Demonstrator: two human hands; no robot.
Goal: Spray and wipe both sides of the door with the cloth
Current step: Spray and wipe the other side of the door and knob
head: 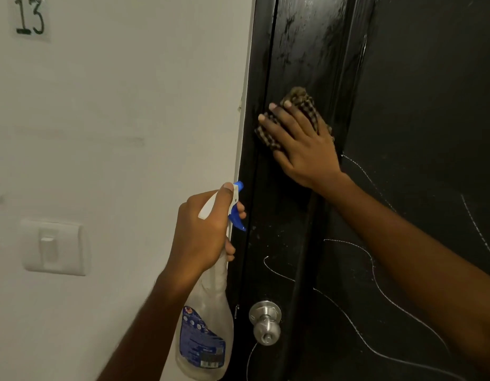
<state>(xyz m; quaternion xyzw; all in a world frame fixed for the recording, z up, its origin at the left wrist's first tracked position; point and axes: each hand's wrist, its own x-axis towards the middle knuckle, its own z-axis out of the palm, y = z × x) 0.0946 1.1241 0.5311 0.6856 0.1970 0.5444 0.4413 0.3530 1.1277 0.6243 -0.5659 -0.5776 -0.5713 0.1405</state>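
Head view: your right hand (301,144) presses the cloth (299,105) flat-fingered on the door (403,105) near its frame edge; your left hand (202,232) grips the bottle (205,334). Chalk lines below may smear if you wipe dry

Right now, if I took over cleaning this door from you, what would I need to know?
Left hand grips the spray bottle, nozzle pointing at the door's edge.
Right hand presses the checked cloth flat on the black door, above the knob.
Done: the panel above the cloth looks wet and streaked.
Left: the white scribbles lower down are not wiped yet. The door's other side is out of view, so I cannot tell.
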